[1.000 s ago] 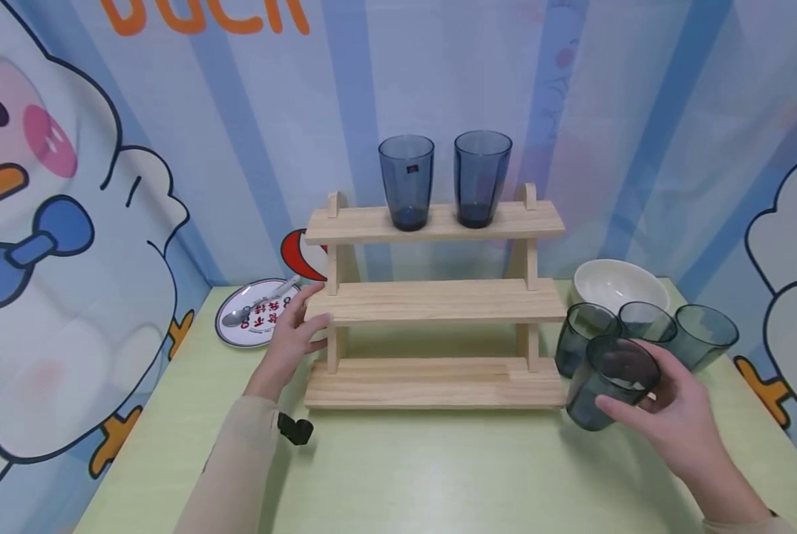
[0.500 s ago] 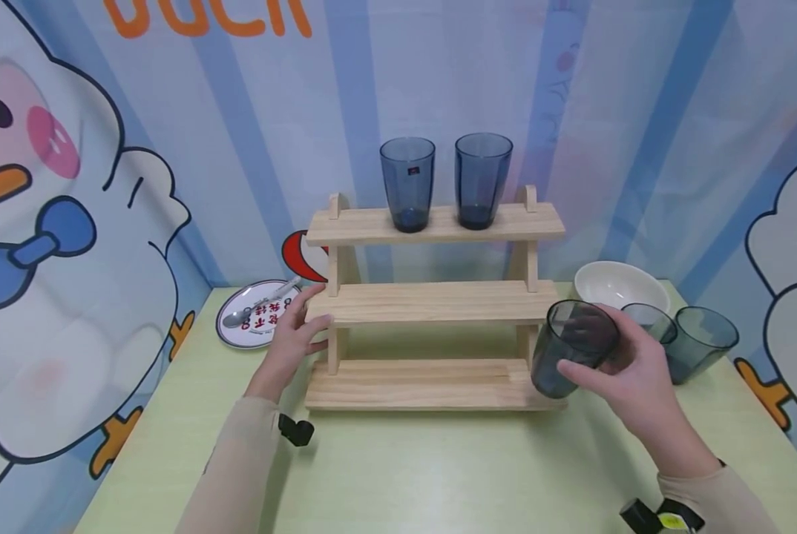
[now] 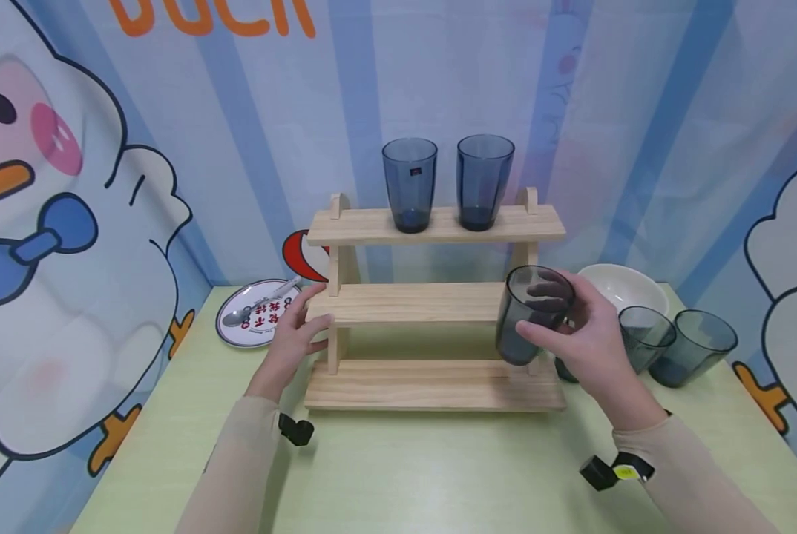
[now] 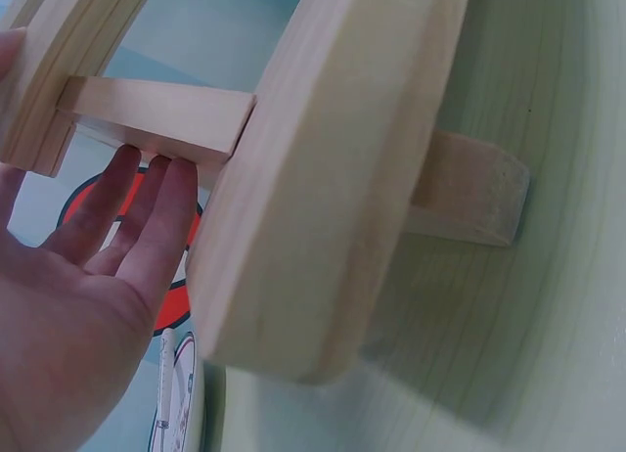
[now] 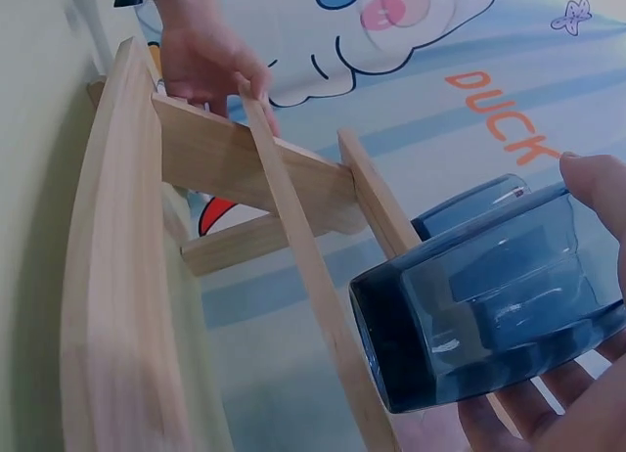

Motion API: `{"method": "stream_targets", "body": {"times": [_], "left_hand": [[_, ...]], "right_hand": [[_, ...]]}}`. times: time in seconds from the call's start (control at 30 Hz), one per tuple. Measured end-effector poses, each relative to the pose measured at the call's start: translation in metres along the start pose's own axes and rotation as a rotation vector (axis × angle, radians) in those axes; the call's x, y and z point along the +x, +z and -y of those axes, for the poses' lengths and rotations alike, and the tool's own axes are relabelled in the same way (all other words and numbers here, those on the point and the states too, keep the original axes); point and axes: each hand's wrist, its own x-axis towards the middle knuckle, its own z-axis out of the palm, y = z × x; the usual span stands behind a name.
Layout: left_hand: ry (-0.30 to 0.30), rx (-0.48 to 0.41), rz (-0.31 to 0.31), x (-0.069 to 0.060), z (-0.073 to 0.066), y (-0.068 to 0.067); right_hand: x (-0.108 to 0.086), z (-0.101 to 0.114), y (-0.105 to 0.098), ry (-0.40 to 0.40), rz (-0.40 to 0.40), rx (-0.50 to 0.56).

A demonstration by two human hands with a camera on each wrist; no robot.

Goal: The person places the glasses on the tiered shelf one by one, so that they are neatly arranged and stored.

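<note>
A three-tier wooden shelf [image 3: 432, 386] stands mid-table, with two blue-tinted glasses [image 3: 410, 185] upright on its top tier. The left hand [image 3: 290, 345] rests against the shelf's left side at the middle tier; in the left wrist view its fingertips touch a wooden support [image 4: 156, 114]. The right hand [image 3: 595, 345] grips a dark glass [image 3: 528, 315], slightly tilted, in front of the middle tier's right end. Seen from the right wrist, fingers and thumb are round the glass [image 5: 499, 305], its base toward the shelf [image 5: 117, 276]. Whether the base touches the tier cannot be told.
Right of the shelf, two glasses [image 3: 695, 348] stand in view, and another is mostly hidden behind the right hand. A white bowl [image 3: 622, 285] is behind them. At the left lies an oval plate [image 3: 234, 337] with a spoon [image 3: 238, 317] on it. A patterned curtain hangs behind.
The right hand has carried its glass left and upward, from beside the other glasses to the front of the middle tier. The left hand has stayed against the shelf.
</note>
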Motion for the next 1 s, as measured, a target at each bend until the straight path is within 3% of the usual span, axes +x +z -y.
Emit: {"method": "stream_targets", "body": {"times": [0.43, 1.0], "left_hand": [[-0.005, 0.007, -0.002, 0.001, 0.0, -0.002], [-0.001, 0.008, 0.001, 0.0, 0.001, -0.001]], "right_hand": [[0.043, 0.015, 0.038, -0.014, 0.027, 0.047], [0.083, 0.014, 0.093, -0.036, 0.096, 0.06]]}}
